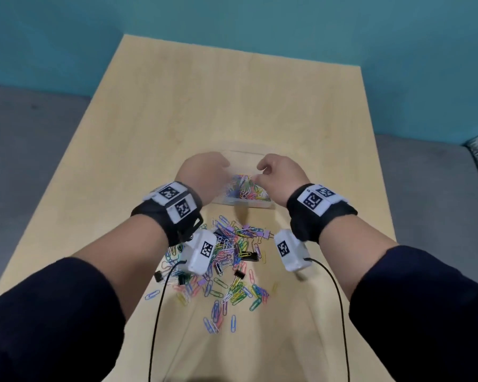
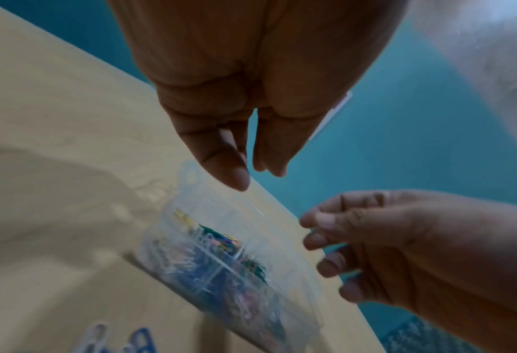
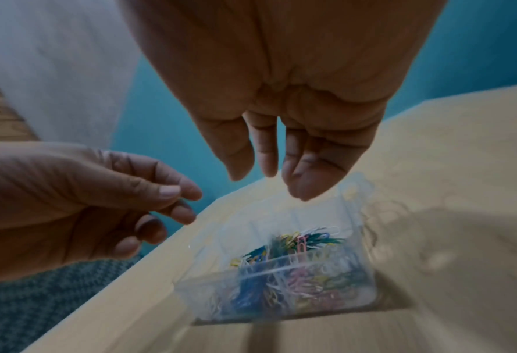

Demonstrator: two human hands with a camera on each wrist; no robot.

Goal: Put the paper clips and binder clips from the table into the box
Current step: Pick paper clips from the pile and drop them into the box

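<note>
A clear plastic box point(image 1: 243, 204) stands on the wooden table point(image 1: 232, 106), with several coloured paper clips point(image 1: 243, 188) inside it. Both hands hover just above the box. My left hand point(image 1: 204, 172) is over its left side, and the left wrist view shows its fingers point(image 2: 220, 155) relaxed and holding nothing. Over the right side is my right hand point(image 1: 279, 175), fingers point(image 3: 305, 181) loose and holding nothing in the right wrist view. A pile of paper clips and binder clips point(image 1: 226, 260) lies on the table nearer to me, under my wrists. The box point(image 2: 227, 267) point(image 3: 281, 281) is blurred in both wrist views.
Black binder clips point(image 1: 250, 256) and purple ones point(image 1: 260, 232) are mixed into the pile. Bare tabletop stretches beyond the box to the far edge. Two black cables point(image 1: 156, 312) hang from the wrist cameras over the near table. A grey floor and a teal wall surround the table.
</note>
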